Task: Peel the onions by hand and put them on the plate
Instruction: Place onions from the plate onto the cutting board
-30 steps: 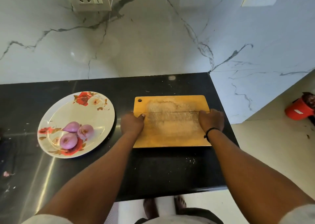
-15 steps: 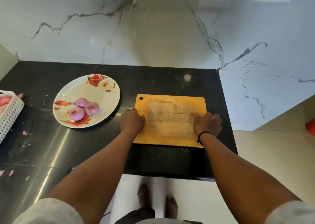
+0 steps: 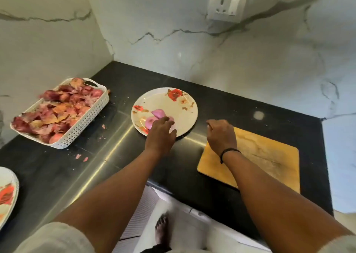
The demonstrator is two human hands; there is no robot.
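Observation:
A flowered white plate (image 3: 185, 102) lies on the black counter. It holds peeled purple onions (image 3: 158, 113), partly hidden under my left hand (image 3: 160, 135). That hand reaches over the plate's near side, its fingers stretched out and touching the onions. My right hand (image 3: 221, 135), with a black band at the wrist, has its fingers curled over the far left corner of the wooden cutting board (image 3: 265, 156). The board is bare and lies right of the plate.
A white perforated basket (image 3: 86, 122) with unpeeled red onions and loose skins (image 3: 57, 110) stands at the left by the wall. A second flowered plate (image 3: 7, 193) shows at the left edge. Skin scraps dot the counter. The counter's front edge runs just below the board.
My left hand has left the board and moved left onto the plate's onions. My right hand shifted from the board's right edge to its far left corner. The view swung left, revealing the basket.

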